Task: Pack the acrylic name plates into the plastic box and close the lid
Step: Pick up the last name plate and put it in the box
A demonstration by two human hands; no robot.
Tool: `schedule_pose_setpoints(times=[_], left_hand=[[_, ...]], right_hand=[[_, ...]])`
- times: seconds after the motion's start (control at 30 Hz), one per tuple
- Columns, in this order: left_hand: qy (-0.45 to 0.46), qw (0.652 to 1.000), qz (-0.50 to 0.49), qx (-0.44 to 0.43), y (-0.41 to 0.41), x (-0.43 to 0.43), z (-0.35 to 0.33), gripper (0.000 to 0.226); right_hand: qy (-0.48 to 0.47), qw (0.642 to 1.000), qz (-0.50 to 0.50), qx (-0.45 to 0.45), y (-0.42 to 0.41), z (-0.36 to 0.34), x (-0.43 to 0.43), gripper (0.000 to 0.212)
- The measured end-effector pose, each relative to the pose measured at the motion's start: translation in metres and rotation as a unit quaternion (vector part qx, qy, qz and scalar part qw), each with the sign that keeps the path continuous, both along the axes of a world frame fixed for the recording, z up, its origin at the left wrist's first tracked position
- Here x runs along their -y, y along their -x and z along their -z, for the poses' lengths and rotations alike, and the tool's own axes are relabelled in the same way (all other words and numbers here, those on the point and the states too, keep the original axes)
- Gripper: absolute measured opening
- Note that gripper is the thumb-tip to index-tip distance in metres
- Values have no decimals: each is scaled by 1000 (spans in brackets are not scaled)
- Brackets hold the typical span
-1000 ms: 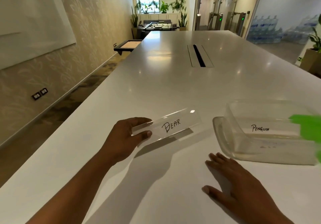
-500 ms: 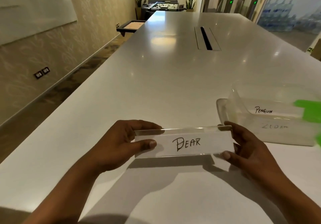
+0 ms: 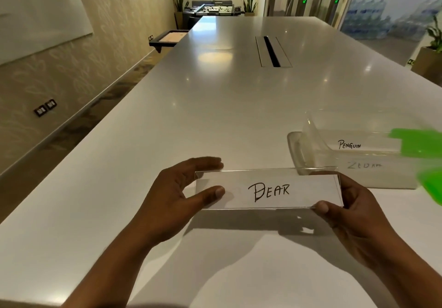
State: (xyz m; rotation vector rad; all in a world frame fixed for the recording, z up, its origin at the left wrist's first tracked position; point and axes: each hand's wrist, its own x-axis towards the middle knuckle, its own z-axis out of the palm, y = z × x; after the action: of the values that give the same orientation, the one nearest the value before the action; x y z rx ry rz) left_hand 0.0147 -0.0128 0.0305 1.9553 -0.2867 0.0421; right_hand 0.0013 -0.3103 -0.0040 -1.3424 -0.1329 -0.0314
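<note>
My left hand [image 3: 172, 195] and right hand [image 3: 354, 214] carry the BEAR name plate [image 3: 267, 189] just in front of the plastic box [image 3: 387, 176], level with its near left corner. Each hand pinches one end, thumb on the lettered face and fingers curled behind the top edge. The plate stands nearly upright and level. Its shadow on the table [image 3: 239, 106] suggests it is lifted clear. The box sits open, with the PENGUIN plate [image 3: 349, 144] already inside toward its far wall and a second, fainter plate nearer its front. A blurred green part [image 3: 421, 142] sits at the box's right side.

To load it well, I judge the plate should go over the box's near wall lengthwise, kept parallel to the plates already in. Then I lower both ends together so no corner catches the rim. My wrists are turned in toward each other and my forearms reach up from below.
</note>
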Motion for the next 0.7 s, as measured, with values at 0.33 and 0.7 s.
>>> schedule_pose_setpoints(times=[0.33,0.7], left_hand=[[227,973,8,-49,10,28,11,65],[305,950,19,-68,15,34,8,82]], right_hand=[[-89,996,6,-19,7,-10,3,68],[-51,998,27,-33,15,-15,7,71]])
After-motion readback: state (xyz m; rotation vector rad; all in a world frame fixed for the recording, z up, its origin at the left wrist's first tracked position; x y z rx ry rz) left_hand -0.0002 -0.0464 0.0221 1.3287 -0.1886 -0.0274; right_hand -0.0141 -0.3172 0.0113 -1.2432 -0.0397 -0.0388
